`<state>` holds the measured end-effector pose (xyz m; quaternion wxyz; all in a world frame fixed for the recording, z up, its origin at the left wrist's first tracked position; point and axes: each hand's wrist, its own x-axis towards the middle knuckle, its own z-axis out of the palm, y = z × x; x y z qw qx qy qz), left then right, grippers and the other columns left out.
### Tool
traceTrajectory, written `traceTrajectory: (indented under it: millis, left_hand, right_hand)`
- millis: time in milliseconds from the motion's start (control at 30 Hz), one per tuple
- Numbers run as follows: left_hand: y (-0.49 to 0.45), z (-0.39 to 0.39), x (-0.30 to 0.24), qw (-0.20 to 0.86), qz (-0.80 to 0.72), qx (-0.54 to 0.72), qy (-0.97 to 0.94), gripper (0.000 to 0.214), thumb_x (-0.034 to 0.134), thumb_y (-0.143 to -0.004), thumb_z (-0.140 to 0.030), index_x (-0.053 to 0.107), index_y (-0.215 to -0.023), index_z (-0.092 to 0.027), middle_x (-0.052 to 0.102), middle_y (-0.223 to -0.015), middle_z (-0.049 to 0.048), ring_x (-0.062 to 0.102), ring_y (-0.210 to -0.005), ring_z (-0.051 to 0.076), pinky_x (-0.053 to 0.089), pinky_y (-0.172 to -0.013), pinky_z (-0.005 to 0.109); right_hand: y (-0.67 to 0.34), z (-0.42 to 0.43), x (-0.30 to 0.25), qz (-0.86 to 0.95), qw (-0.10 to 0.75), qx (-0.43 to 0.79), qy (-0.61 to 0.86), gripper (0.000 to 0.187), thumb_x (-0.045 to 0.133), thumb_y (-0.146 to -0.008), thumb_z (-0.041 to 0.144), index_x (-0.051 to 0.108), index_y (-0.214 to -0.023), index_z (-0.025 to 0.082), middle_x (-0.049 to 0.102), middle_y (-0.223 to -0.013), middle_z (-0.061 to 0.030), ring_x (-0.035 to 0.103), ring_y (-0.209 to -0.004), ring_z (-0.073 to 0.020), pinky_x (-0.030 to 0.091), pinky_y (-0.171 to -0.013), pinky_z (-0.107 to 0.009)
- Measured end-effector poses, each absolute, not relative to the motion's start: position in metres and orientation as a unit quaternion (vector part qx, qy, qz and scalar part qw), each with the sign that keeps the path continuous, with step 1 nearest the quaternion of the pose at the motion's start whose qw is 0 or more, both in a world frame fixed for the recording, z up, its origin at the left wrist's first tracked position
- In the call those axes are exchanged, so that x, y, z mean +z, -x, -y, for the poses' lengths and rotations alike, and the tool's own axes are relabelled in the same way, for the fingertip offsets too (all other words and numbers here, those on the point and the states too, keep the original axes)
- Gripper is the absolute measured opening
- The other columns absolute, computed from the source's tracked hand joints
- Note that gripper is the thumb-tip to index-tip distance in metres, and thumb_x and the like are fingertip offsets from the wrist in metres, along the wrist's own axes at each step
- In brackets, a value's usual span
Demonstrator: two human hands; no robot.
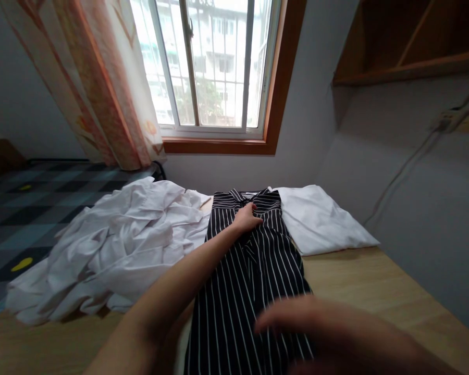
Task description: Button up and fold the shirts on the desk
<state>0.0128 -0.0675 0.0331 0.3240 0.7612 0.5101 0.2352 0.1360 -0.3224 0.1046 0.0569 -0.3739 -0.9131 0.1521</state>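
Note:
A black shirt with white stripes [254, 281] lies lengthwise on the wooden table, folded narrow, with its collar at the far end near the window wall. My left hand [248, 217] reaches across and rests on the shirt's upper front, just below the collar, thumb and fingers apart. Low on the right, my right hand [297, 317] hovers over or touches the shirt's lower part; motion blurs it, so contact and finger position are unclear. The shirt's near end runs out of the picture.
A heap of crumpled white cloth [128, 245] lies left of the shirt. Flat white folded cloth [320, 219] lies to its right on the table [347, 281]. Beyond are a checked bed [8, 208], a curtain [113, 88], a window, a wall shelf [406, 67] and a hanging cable [398, 169].

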Motion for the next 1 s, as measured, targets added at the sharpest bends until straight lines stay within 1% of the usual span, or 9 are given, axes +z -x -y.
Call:
traceTrajectory:
  millis: [100, 167, 267, 367, 567, 633, 733, 800, 1000]
  left_hand:
    - [-0.019, 0.056, 0.030, 0.409, -0.487, 0.312, -0.705, 0.052, 0.074, -0.063, -0.011, 0.063, -0.114, -0.014, 0.064, -0.122, 0.0136, 0.055, -0.118, 0.030, 0.040, -0.104, 0.039]
    - [-0.024, 0.049, 0.028, 0.449, -0.480, 0.341, -0.672, 0.056, 0.072, -0.061, -0.004, 0.063, -0.116, -0.013, 0.061, -0.127, 0.0146, 0.051, -0.124, 0.031, 0.036, -0.108, 0.039]
    - [-0.030, 0.041, 0.026, 0.484, -0.476, 0.356, -0.642, 0.060, 0.066, -0.063, 0.001, 0.060, -0.122, -0.011, 0.059, -0.131, 0.0166, 0.051, -0.125, 0.030, 0.040, -0.105, 0.037]
    - [-0.032, 0.037, 0.024, 0.524, -0.457, 0.373, -0.614, 0.059, 0.062, -0.069, -0.001, 0.057, -0.127, -0.013, 0.059, -0.131, 0.0151, 0.055, -0.121, 0.026, 0.045, -0.099, 0.034]
    - [-0.025, 0.030, 0.021, 0.698, -0.300, 0.366, -0.538, 0.044, 0.059, -0.084, -0.015, 0.052, -0.128, -0.015, 0.068, -0.113, 0.0134, 0.067, -0.096, 0.019, 0.052, -0.088, 0.033]
    - [-0.026, 0.025, 0.020, 0.654, -0.315, 0.348, -0.594, 0.043, 0.057, -0.084, -0.010, 0.051, -0.126, -0.013, 0.069, -0.109, 0.0146, 0.069, -0.088, 0.018, 0.055, -0.083, 0.032]
    - [-0.032, 0.017, 0.019, 0.431, -0.391, 0.307, -0.753, 0.042, 0.052, -0.081, 0.000, 0.055, -0.122, -0.012, 0.070, -0.101, 0.0128, 0.069, -0.082, 0.017, 0.056, -0.079, 0.033]
    - [-0.036, 0.013, 0.019, 0.304, -0.418, 0.286, -0.807, 0.035, 0.054, -0.080, 0.000, 0.063, -0.111, -0.014, 0.069, -0.102, 0.0111, 0.068, -0.091, 0.020, 0.053, -0.087, 0.036]
    - [-0.040, 0.006, 0.021, 0.154, -0.424, 0.239, -0.860, 0.015, 0.062, -0.080, -0.010, 0.070, -0.091, -0.017, 0.062, -0.123, 0.0142, 0.044, -0.128, 0.032, 0.029, -0.111, 0.048]
  right_hand:
    - [-0.147, 0.227, 0.093, 0.823, 0.229, 0.079, 0.514, 0.052, 0.052, -0.093, 0.035, 0.043, -0.144, 0.031, 0.052, -0.142, -0.0065, 0.051, -0.127, -0.0244, 0.044, -0.104, -0.045]
    - [-0.152, 0.167, 0.079, 0.761, 0.275, 0.016, 0.587, 0.054, 0.051, -0.094, 0.032, 0.040, -0.146, 0.026, 0.043, -0.149, -0.0084, 0.039, -0.137, -0.0262, 0.034, -0.112, -0.048]
    - [-0.160, 0.104, 0.051, 0.712, 0.228, 0.002, 0.665, 0.059, 0.049, -0.094, 0.034, 0.036, -0.148, 0.012, 0.029, -0.156, -0.0143, 0.024, -0.144, -0.0287, 0.025, -0.116, -0.046]
    - [-0.166, 0.076, 0.024, 0.703, 0.179, 0.033, 0.687, 0.060, 0.039, -0.098, 0.038, 0.030, -0.151, 0.013, 0.022, -0.159, -0.0127, 0.019, -0.146, -0.0312, 0.022, -0.116, -0.050]
    - [-0.179, 0.065, -0.007, 0.690, 0.242, 0.076, 0.678, 0.061, 0.034, -0.096, 0.028, 0.025, -0.152, 0.007, 0.034, -0.154, -0.0143, 0.031, -0.142, -0.0259, 0.025, -0.116, -0.042]
    - [-0.181, 0.065, -0.011, 0.688, 0.266, 0.077, 0.671, 0.062, 0.035, -0.091, 0.021, 0.026, -0.151, 0.006, 0.038, -0.152, -0.0144, 0.035, -0.140, -0.0242, 0.027, -0.115, -0.039]
    - [-0.183, 0.066, -0.014, 0.683, 0.278, 0.069, 0.671, 0.064, 0.036, -0.088, 0.018, 0.028, -0.150, 0.005, 0.042, -0.150, -0.0150, 0.039, -0.137, -0.0248, 0.029, -0.114, -0.039]
    - [-0.182, 0.066, -0.014, 0.681, 0.275, 0.063, 0.675, 0.064, 0.037, -0.087, 0.020, 0.030, -0.149, 0.004, 0.043, -0.149, -0.0160, 0.041, -0.136, -0.0257, 0.029, -0.113, -0.039]
    - [-0.180, 0.067, -0.013, 0.682, 0.255, 0.040, 0.685, 0.063, 0.037, -0.086, 0.019, 0.035, -0.148, 0.006, 0.041, -0.150, -0.0127, 0.035, -0.139, -0.0228, 0.024, -0.116, -0.036]
